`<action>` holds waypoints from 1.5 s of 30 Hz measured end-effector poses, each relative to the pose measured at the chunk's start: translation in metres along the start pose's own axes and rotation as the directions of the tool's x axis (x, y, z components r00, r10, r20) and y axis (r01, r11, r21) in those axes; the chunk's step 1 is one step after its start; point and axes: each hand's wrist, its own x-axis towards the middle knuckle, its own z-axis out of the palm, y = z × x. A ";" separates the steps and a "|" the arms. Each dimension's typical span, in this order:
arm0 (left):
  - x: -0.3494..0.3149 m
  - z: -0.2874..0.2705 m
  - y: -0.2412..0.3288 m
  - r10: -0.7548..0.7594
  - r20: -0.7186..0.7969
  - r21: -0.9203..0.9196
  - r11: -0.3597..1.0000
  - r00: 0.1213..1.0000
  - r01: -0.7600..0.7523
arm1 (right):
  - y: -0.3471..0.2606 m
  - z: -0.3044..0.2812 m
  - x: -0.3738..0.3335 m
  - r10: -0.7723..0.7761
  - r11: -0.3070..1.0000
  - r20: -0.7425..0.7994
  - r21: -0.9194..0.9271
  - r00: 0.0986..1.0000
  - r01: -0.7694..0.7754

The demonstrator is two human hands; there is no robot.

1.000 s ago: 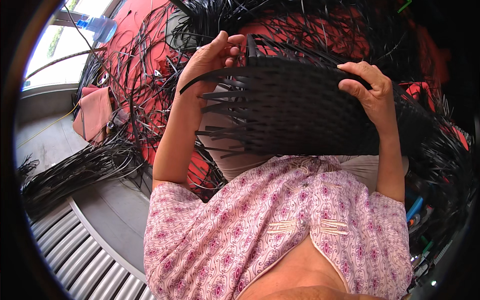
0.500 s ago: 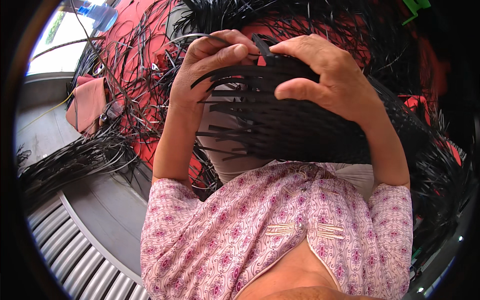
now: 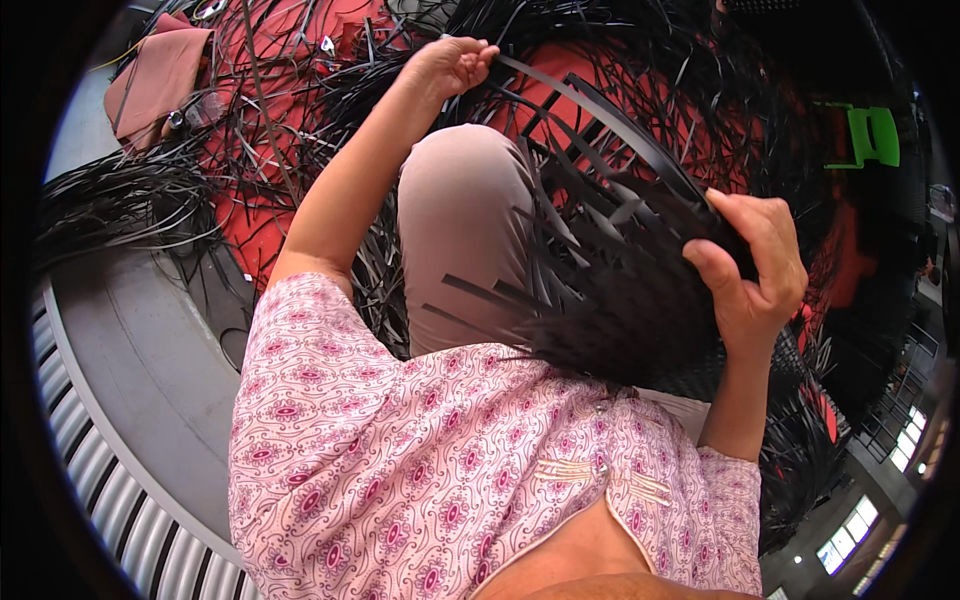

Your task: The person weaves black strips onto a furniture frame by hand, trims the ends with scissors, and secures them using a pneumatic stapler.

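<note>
A black woven piece [image 3: 640, 300], made of flat plastic-looking strips, lies over my lap with many loose strip ends fanning out at its left side. At its upper right edge my right hand [image 3: 755, 260] grips the weave, thumb on the near face and fingers over the far side. Up and to the left, my left hand [image 3: 455, 66] is closed in a pinch on the end of a long black strip [image 3: 590, 98]. That strip stretches taut from my left fingers to the woven edge near my right hand. The far side of the weave is hidden.
Loose black strips [image 3: 130, 195] lie in a thick bundle at the left and tangle over the red floor covering [image 3: 230, 120]. A pinkish cloth [image 3: 160, 80] lies at the upper left. Metal rollers [image 3: 130, 500] run along the lower left, and a green plastic object [image 3: 872, 137] stands at the right.
My hands were close together at the weave's upper edge. Now my left hand has drawn away up and left, pulling the strip out long; my right hand has moved right and down with the weave.
</note>
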 end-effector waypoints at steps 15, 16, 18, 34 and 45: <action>0.187 0.017 -0.145 -0.308 0.260 0.366 0.908 0.915 0.201 | 0.012 0.010 0.009 0.039 0.999 0.098 -0.026 0.994 -0.037; 0.187 0.018 -0.147 -0.303 0.247 0.356 0.912 0.920 0.205 | 0.012 0.011 0.010 0.049 0.998 0.086 -0.029 0.995 -0.047; 0.184 0.014 -0.149 -0.291 0.222 0.330 0.920 0.931 0.209 | 0.013 0.013 0.010 0.057 0.997 0.096 -0.047 0.994 -0.053; 0.210 0.025 -0.149 -0.391 0.135 0.234 0.906 0.911 0.354 | 0.014 0.017 0.011 0.054 0.997 0.063 -0.067 0.997 -0.050; 0.135 -0.007 -0.045 -0.188 0.193 0.318 0.941 0.963 0.120 | 0.064 0.043 0.063 0.030 1.000 0.037 0.008 0.999 -0.030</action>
